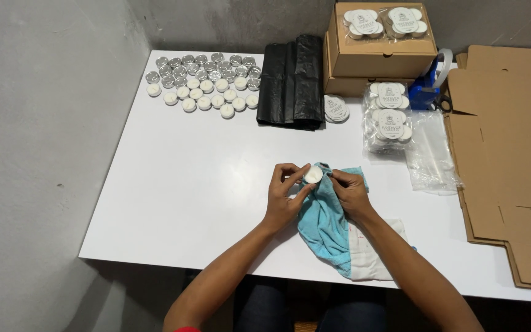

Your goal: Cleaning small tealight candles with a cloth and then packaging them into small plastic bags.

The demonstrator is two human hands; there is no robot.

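My left hand (285, 197) holds a small round white tealight candle (313, 175) between thumb and fingers above the white table (198, 184). My right hand (350, 193) grips a light blue cloth (324, 224) and presses a fold of it against the candle's right side. The cloth hangs down under both hands onto the table and lies over a white cloth (370, 255) near the front edge.
Several tealights in metal cups (204, 83) lie at the far left. Folded black plastic bags (293, 80), stacked cardboard boxes (379, 52), bagged candle packs (390, 117), clear bags (430, 154), a blue tape dispenser (428, 86) and flat cardboard (505, 166) fill the right side.
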